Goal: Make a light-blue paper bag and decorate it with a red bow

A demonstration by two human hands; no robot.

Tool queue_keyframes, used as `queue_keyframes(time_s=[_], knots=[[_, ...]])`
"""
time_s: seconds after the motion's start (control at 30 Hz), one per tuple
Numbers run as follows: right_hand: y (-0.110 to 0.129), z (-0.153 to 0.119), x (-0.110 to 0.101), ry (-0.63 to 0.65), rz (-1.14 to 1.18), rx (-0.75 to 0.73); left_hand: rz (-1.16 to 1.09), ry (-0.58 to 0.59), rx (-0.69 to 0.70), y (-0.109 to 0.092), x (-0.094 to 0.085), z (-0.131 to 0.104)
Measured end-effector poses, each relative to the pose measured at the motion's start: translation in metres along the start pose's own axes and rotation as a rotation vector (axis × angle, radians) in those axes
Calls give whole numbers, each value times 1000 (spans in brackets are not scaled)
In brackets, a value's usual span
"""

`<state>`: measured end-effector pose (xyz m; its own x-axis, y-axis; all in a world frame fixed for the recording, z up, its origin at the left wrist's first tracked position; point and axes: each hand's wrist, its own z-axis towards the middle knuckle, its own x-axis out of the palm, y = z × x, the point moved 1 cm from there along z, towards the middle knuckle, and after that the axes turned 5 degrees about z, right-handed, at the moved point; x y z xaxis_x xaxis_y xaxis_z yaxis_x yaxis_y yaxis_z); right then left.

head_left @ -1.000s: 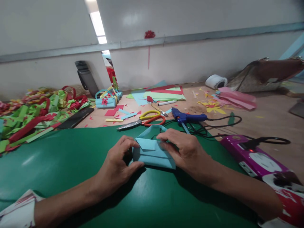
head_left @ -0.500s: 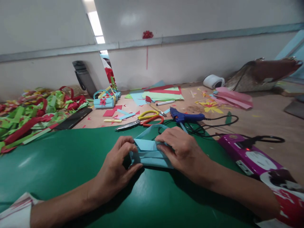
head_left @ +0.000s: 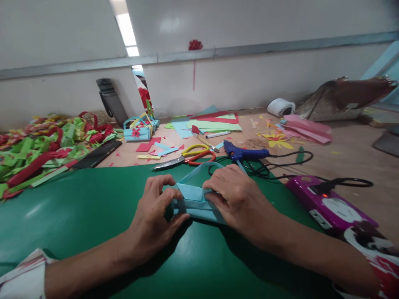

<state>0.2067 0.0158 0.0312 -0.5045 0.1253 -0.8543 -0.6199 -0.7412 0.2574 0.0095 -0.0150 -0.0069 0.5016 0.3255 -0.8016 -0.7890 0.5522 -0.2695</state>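
A small light-blue paper handbag [head_left: 199, 209] with a looped strip handle is held just over the green mat [head_left: 102, 216]. My left hand [head_left: 158, 211] pinches its left end, thumb below and fingers above. At the right end, my right hand [head_left: 237, 197] grips the folded flap between thumb and fingers and covers that corner. Beyond the bag lie scissors [head_left: 190, 155] with yellow and red handles. A blue glue gun [head_left: 245, 152] rests behind my right hand. One finished-looking blue paper bag with a red flower [head_left: 137, 133] stands farther back.
Paper strips [head_left: 46, 153] are heaped at left beside a black phone [head_left: 98, 154] and a grey bottle [head_left: 112, 101]. Coloured sheets [head_left: 215, 123] lie at the back. On the right are a purple power strip [head_left: 330, 203], its black cable and a brown handbag [head_left: 346, 97].
The paper handbag has tilted slightly and its front fold sits flatter, with both hands still gripping its ends. My left fingers have shifted a little.
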Motion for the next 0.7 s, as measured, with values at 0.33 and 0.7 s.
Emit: queue_keyframes(time_s=[0.33, 0.7], knots=[[6, 0, 1, 1, -22, 29, 86, -51, 91, -3, -3, 2], [12, -13, 1, -43, -60, -190, 112, -126, 130, -3, -4, 5]])
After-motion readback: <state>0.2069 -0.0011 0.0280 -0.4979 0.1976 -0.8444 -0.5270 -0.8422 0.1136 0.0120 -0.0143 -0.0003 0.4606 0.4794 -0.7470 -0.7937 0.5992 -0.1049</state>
